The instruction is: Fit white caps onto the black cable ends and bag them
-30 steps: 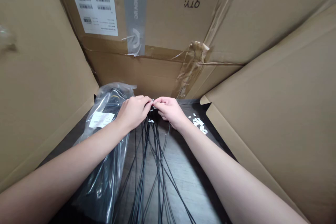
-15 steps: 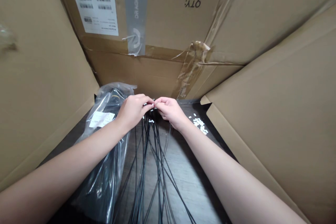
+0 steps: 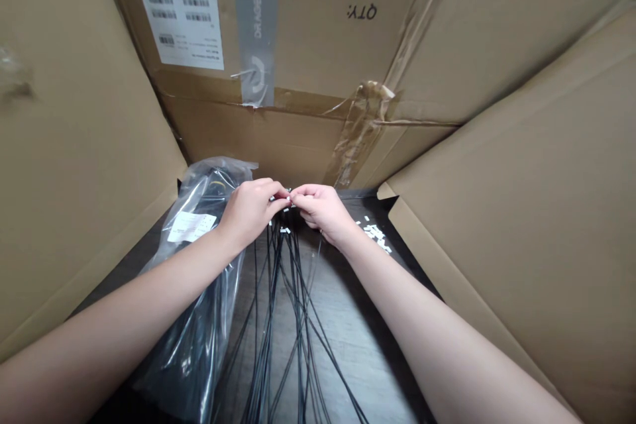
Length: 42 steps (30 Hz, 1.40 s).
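Fingertip to fingertip, my two hands meet above a bundle of thin black cables (image 3: pixel 271 318). My left hand (image 3: pixel 253 209) is closed in a pinch, with a small white piece (image 3: pixel 287 198) at its fingertips. My right hand (image 3: pixel 320 209) pinches right beside it; a thin black cable (image 3: pixel 318 250) runs down from under this hand. Its end is hidden by the fingers. Several cable ends below the hands carry similar small white pieces (image 3: pixel 285 230). To the right of my right hand lies a loose pile of white pieces (image 3: pixel 376 236).
A clear plastic bag (image 3: pixel 199 331) of dark contents with a white label lies left of the cables. Cardboard walls (image 3: pixel 308 146) rise behind and on both sides. Everything rests on a dark wood-look surface (image 3: pixel 358 318).
Both hands stay pinched together at almost the same spot. The view has shifted very slightly; nothing has been visibly let go or taken up.
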Available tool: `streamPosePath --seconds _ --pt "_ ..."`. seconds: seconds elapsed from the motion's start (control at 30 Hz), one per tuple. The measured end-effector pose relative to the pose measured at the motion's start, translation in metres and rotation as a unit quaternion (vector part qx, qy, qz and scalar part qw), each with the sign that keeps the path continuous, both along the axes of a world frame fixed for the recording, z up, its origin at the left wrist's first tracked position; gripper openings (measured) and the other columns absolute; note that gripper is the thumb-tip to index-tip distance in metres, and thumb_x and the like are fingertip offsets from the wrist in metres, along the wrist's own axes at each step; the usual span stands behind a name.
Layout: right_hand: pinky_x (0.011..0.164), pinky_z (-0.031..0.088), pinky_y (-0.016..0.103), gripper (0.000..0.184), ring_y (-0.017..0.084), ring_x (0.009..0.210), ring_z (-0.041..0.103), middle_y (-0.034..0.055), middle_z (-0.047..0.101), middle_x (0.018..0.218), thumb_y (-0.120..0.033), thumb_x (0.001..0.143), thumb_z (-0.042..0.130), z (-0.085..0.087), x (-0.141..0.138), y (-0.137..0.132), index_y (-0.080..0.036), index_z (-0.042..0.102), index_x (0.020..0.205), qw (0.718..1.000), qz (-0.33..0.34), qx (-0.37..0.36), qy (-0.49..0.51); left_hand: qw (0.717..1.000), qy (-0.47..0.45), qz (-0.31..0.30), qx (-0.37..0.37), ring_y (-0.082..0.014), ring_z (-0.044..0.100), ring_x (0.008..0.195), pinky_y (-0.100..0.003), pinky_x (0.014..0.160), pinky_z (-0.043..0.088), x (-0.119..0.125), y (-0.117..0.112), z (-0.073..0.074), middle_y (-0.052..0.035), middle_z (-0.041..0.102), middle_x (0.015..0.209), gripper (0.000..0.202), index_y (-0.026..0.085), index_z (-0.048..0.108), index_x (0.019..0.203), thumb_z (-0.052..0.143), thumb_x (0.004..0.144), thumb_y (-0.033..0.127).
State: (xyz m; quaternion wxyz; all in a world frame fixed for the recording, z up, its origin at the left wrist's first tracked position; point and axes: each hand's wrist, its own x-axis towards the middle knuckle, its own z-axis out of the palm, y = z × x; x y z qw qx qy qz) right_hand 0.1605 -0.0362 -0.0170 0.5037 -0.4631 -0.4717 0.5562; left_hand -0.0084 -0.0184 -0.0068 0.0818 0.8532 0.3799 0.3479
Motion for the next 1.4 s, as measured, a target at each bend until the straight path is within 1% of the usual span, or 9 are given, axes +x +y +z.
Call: streamPosePath --seconds 0.43,0.57,0.67,0.83,0.93,1.03,1.13,1.23,1.4 --pt "0.035 0.008 0.020 0.026 0.001 0.035 0.020 -0.0103 0.037 0.042 -0.034 0.057 0.076 0.002 0.001 -0.001 -0.016 0.061 0.067 1.000 0.000 0.001 0.020 1.000 -0.021 -0.006 -0.013 -0.0168 0.066 0.076 -0.029 0.070 0.048 0.000 -0.001 0.001 -0.0022 0.075 0.085 0.009 0.021 0.075 0.089 0.069 0.087 0.027" --pt "0.035 0.010 0.020 0.024 0.002 0.036 0.020 -0.0102 0.037 0.043 -0.034 0.062 0.074 -0.001 0.000 0.000 -0.015 0.063 0.071 1.000 -0.005 0.005 0.012 1.000 -0.016 0.004 -0.011 -0.0169 0.066 0.077 -0.029 0.072 0.049 0.000 0.000 -0.001 -0.0023 0.074 0.086 0.010 0.022 0.075 0.091 0.067 0.088 0.027" --pt "0.034 0.017 0.019 0.020 0.003 0.036 0.022 -0.0116 0.034 0.042 -0.033 0.066 0.071 -0.005 -0.001 0.001 -0.017 0.062 0.071 1.000 -0.002 0.013 0.011 1.000 -0.012 0.019 -0.010 -0.0170 0.066 0.077 -0.029 0.072 0.049 0.000 0.001 -0.002 -0.0025 0.074 0.087 0.010 0.022 0.074 0.091 0.066 0.089 0.027" --pt "0.035 0.036 0.019 0.016 0.006 0.035 0.036 -0.0089 0.042 0.043 -0.033 0.069 0.067 -0.014 -0.001 0.005 -0.018 0.062 0.067 0.997 -0.019 0.051 -0.050 0.999 -0.006 0.044 0.003 -0.0182 0.066 0.080 -0.030 0.074 0.050 0.000 0.004 -0.004 -0.0039 0.073 0.090 0.012 0.020 0.072 0.095 0.061 0.090 0.023" --pt "0.038 0.042 0.021 0.018 0.007 0.037 0.044 -0.0062 0.049 0.048 -0.035 0.070 0.067 -0.019 0.000 0.008 -0.017 0.065 0.067 0.993 -0.050 0.072 -0.077 0.998 -0.031 0.047 0.010 -0.0179 0.067 0.081 -0.030 0.077 0.051 0.001 0.002 -0.002 -0.0045 0.073 0.094 0.016 0.020 0.071 0.102 0.060 0.090 0.022" --pt "0.038 0.043 0.021 0.020 0.008 0.038 0.049 -0.0029 0.057 0.056 -0.035 0.073 0.066 -0.022 0.000 0.011 -0.015 0.069 0.070 0.986 -0.087 0.097 -0.107 0.996 -0.067 0.057 0.023 -0.0162 0.066 0.076 -0.030 0.076 0.052 0.004 -0.003 0.003 -0.0049 0.073 0.095 0.019 0.018 0.070 0.106 0.059 0.091 0.024" --pt "0.038 0.045 0.022 0.017 0.010 0.040 0.054 -0.0017 0.059 0.057 -0.033 0.075 0.068 -0.021 -0.001 0.011 -0.016 0.071 0.072 0.979 -0.107 0.104 -0.139 0.993 -0.098 0.063 0.032 -0.0146 0.066 0.074 -0.028 0.073 0.053 0.005 -0.010 0.012 -0.0054 0.074 0.095 0.020 0.017 0.070 0.104 0.055 0.093 0.023" --pt "0.041 0.050 0.023 0.011 0.012 0.044 0.057 -0.0015 0.060 0.054 -0.027 0.073 0.071 -0.019 -0.004 0.009 -0.018 0.069 0.067 0.982 -0.113 0.090 -0.125 0.987 -0.145 0.073 0.013 -0.0145 0.068 0.073 -0.027 0.069 0.054 0.005 -0.015 0.029 -0.0050 0.075 0.090 0.019 0.017 0.070 0.100 0.055 0.092 0.023" --pt "0.050 0.056 0.022 0.013 0.011 0.050 0.061 0.0007 0.065 0.056 -0.024 0.077 0.068 -0.018 -0.006 0.011 -0.017 0.069 0.067 0.990 -0.087 0.076 -0.086 0.973 -0.205 0.086 -0.066 -0.0124 0.065 0.060 -0.025 0.058 0.055 -0.004 -0.031 0.083 -0.0041 0.074 0.083 0.019 0.016 0.069 0.102 0.060 0.087 0.022"
